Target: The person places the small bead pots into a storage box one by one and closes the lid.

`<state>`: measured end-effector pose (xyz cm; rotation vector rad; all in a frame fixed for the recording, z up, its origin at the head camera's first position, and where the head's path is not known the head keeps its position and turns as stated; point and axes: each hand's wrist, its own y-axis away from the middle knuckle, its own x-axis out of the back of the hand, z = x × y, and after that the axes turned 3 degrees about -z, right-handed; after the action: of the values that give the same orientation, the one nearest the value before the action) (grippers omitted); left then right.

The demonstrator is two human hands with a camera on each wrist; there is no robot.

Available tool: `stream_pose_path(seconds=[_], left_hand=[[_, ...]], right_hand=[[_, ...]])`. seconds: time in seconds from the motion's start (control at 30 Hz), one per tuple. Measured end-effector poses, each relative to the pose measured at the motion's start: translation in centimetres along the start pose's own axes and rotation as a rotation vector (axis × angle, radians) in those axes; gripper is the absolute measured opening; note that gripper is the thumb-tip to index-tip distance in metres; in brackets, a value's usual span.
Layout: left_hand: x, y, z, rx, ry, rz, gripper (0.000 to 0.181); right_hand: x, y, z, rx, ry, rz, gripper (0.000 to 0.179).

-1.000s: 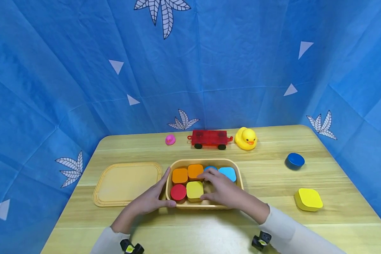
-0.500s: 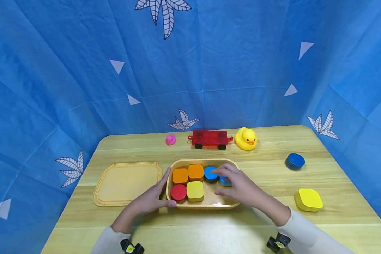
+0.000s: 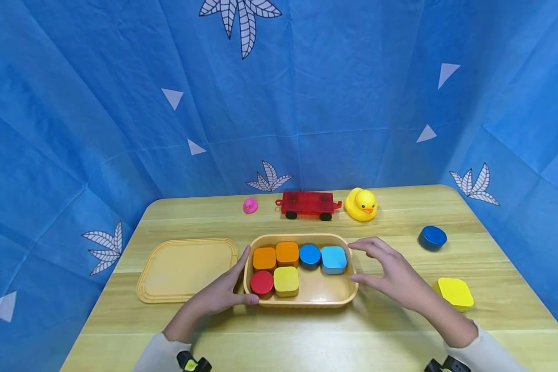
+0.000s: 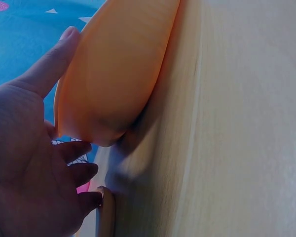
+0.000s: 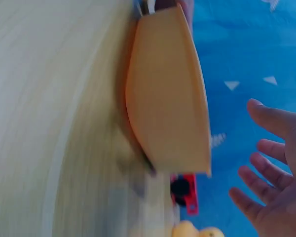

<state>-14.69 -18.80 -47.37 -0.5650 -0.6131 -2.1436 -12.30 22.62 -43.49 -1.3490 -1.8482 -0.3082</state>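
A tan plastic box (image 3: 327, 294) holds two orange square blocks (image 3: 264, 257), a red round block (image 3: 262, 282), a pale yellow square block (image 3: 285, 279), a blue round block (image 3: 310, 255) and a light blue square block (image 3: 334, 258). My left hand (image 3: 217, 294) steadies the box's left end, its thumb along the near rim and index finger toward the far corner, both nearly straight. Off the right end, my right hand (image 3: 395, 274) is spread with nothing in it. The right wrist view shows a gap between this hand (image 5: 278, 177) and the box (image 5: 165, 98).
Left of the box lies a flat tan lid (image 3: 186, 271). Behind stand a pink duck (image 3: 249, 205), a red toy wagon (image 3: 308, 204) and a yellow duck (image 3: 361, 204). To the right are a dark blue round block (image 3: 432, 237) and a bright yellow block (image 3: 454, 293).
My right hand let go of the light blue block in the back right corner of the box, then moved out rightward past the box's end. My left hand stayed in place.
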Motion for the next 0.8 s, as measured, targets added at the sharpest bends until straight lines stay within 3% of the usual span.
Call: stream_pose_path(seconds=[0.3, 0.6, 0.8], left_hand=[[0.0, 0.0, 0.0, -0.007, 0.002, 0.002, 0.120], [-0.1, -0.1, -0.3, -0.005, 0.011, -0.001, 0.121], [0.0, -0.1, -0.5, 0.011, 0.012, -0.004, 0.122]], right_hand=[[3.2, 3.5, 2.3, -0.138, 0.080, 0.104, 0.061], [5.8, 6.4, 4.8, -0.293, 0.092, 0.076, 0.068], [6.9, 8.3, 6.8, -0.351, 0.091, 0.019, 0.074]])
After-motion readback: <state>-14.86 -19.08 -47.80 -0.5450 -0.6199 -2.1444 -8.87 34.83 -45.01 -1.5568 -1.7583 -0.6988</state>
